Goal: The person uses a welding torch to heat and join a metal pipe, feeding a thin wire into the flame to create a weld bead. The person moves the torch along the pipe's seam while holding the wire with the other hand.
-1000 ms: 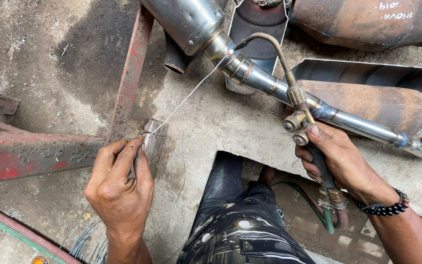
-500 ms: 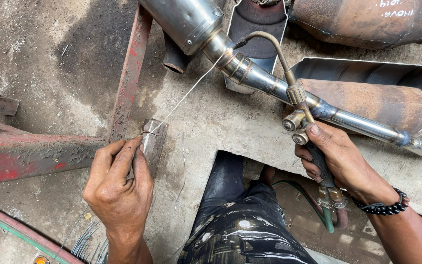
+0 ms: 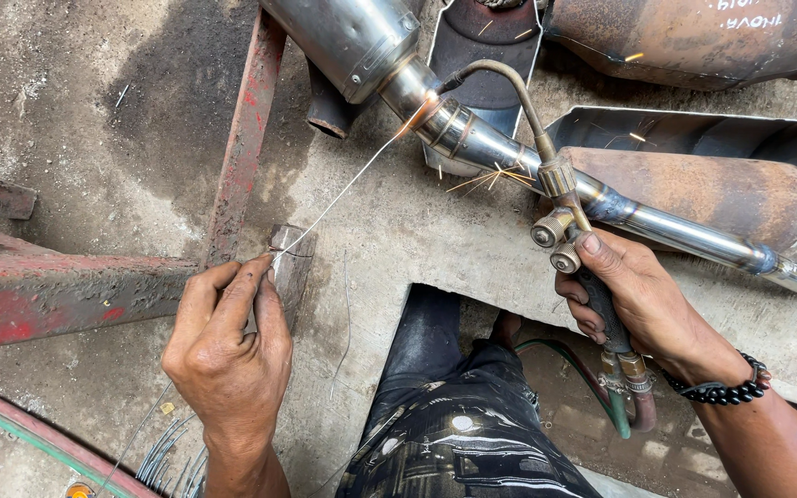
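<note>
over concrete floor (image 3: 66, 92), exhaust pipe (image 3: 472, 138) lies beyond both hands.

My arms are bare, sleeveless to the frame edge. A black beaded bracelet (image 3: 721, 392) circles my right wrist. I wear dark, glossy, paint-flecked trousers (image 3: 463, 433).

The steel exhaust pipe (image 3: 472, 138) and rusty muffler (image 3: 684, 37) run off-frame, ends perhaps hidden.
</note>
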